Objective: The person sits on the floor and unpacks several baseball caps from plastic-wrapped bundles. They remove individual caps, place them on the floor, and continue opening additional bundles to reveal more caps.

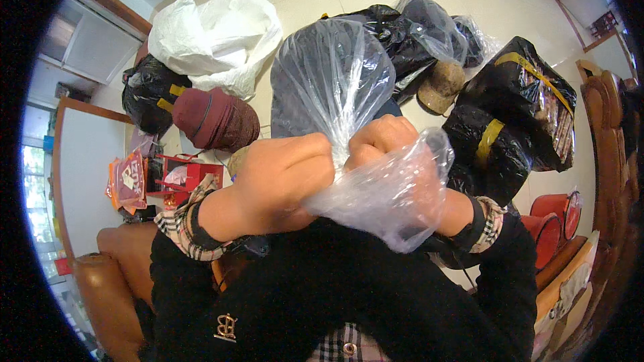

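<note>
Both hands grip the gathered neck of a clear plastic bag (334,75) in front of me. Dark navy fabric items, possibly caps, fill the bag beyond my fists. My left hand (289,178) is closed on the left side of the twisted neck. Against its right side my right hand (385,143) is closed too, fingers curled. The loose open end of the bag drapes over my right wrist and hangs toward my chest. Folds of plastic cover part of the right hand. A stack of maroon caps (201,115) lies left of the bag.
A white woven sack (216,35) and a black bag (151,95) lie at the upper left. Taped black bags (490,151) and a camouflage cap (441,85) are on the right. Red round containers (546,236) stand lower right, a red box (201,176) at left.
</note>
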`<state>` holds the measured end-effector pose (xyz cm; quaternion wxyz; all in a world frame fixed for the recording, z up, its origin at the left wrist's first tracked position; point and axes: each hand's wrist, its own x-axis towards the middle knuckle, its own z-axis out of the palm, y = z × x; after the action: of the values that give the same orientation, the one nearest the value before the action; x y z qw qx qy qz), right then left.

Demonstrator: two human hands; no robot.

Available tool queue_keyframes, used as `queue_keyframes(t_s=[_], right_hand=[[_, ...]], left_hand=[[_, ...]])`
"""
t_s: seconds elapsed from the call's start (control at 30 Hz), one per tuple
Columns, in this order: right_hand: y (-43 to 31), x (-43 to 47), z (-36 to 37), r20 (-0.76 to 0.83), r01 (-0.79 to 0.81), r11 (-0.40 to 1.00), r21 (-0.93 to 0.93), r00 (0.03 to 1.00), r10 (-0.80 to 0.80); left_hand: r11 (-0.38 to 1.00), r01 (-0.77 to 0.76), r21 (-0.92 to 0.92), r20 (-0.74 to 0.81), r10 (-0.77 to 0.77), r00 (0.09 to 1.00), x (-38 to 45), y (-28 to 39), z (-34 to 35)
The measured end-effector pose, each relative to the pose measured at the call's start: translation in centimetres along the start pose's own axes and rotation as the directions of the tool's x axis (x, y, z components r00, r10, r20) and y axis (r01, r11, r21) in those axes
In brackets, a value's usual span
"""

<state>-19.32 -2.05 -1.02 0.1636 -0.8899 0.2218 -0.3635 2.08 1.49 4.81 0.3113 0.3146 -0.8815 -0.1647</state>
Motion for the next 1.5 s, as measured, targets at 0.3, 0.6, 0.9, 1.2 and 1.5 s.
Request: queue_keyframes(t_s=[0.3, 0.6, 0.9, 1.2, 1.5], right_hand=[[-0.8, 0.8, -1.1, -0.001, -0.067, 0.858, 0.509, 0.997, 0.078], [-1.6, -0.4, -4.5, 0.327, -0.322, 0.713, 0.623, 0.935, 0.137], [-1.4, -1.0, -3.7, 0.119, -0.098, 0.870, 0.484, 0.992, 0.046], [-2.1, -0.7, -1.9, -0.015, -0.117, 0.963, 0.241, 0.992, 0.125], [-1.5, 0.4, -2.0, -0.265, 0.026, 0.998, 0.061, 0.964, -0.009]], left_hand=[[0.989, 0.087, -0.121, -0.018, -0.090, 0.996, 0.3, -0.9, -1.0], [0.964, 0.095, -0.248, 0.111, -0.069, 0.991, 0.6, -1.3, -0.9], [0.907, 0.189, -0.375, 0.225, -0.109, 0.968, 0.9, -1.6, -0.6], [0.930, 0.073, -0.361, 0.151, -0.019, 0.988, 1.9, -1.1, -0.9], [0.955, 0.073, -0.287, 0.193, -0.017, 0.981, 2.6, -0.6, -1.6]])
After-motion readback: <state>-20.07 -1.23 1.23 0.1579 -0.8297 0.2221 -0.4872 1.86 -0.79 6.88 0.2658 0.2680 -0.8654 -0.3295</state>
